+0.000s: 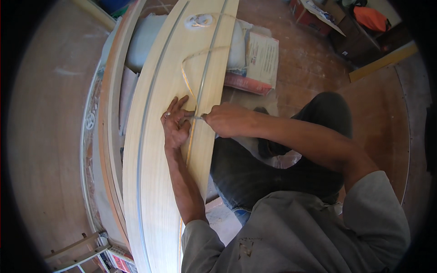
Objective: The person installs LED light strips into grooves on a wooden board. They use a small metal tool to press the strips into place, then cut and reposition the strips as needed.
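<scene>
The long pale wooden board (159, 182) lies beside the person's legs, and the narrow orange-and-clear strip (191, 141) runs up from its near end, close to its right edge. About the middle of the board, the left hand (176, 126) rests with the fingers partly spread; its thumb and index finger are beside the strip, but I cannot tell whether they pinch it. The right hand (230, 120), over the right edge, is closed around a thin grey tool (199, 118), whose tip points to the strip. Beyond the hands, the strip rises loosely and bends toward the right edge. Farther, a white-and-red bag (255, 59) lies past this edge, and a white coil (199, 21) sits near the far end.
</scene>
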{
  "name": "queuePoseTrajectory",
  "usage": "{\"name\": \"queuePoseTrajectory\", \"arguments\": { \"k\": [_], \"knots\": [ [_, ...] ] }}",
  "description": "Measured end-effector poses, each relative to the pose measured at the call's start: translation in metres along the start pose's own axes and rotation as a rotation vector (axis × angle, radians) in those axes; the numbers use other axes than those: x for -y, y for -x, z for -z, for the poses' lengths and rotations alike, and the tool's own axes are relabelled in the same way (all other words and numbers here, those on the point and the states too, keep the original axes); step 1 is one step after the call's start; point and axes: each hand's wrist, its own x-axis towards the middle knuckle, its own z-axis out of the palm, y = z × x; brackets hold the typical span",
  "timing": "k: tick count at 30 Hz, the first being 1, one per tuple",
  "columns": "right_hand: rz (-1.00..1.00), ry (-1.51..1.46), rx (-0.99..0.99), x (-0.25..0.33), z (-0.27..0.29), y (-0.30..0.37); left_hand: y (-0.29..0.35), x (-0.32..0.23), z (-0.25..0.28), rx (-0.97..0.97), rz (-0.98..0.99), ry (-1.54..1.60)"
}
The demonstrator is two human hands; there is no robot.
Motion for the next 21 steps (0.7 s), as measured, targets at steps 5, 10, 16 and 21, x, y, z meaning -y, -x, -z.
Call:
{"name": "queuePoseTrajectory", "arguments": {
  "k": [5, 10, 16, 21],
  "knots": [
    [-0.061, -0.041, 0.110, 0.007, 0.011, -0.011, 0.003, -0.004, 0.002, 0.004, 0.058, -0.022],
    [-0.075, 0.019, 0.327, 0.018, 0.031, -0.026, 0.011, 0.012, 0.000, 0.037, 0.090, 0.003],
    [-0.088, 0.055, 0.442, 0.023, 0.035, -0.052, 0.004, 0.008, -0.004, -0.033, -0.018, 0.043],
    [-0.168, 0.109, 0.628, 0.015, 0.065, -0.054, -0.005, 0.014, -0.006, -0.042, -0.136, 0.081]
  ]
}}
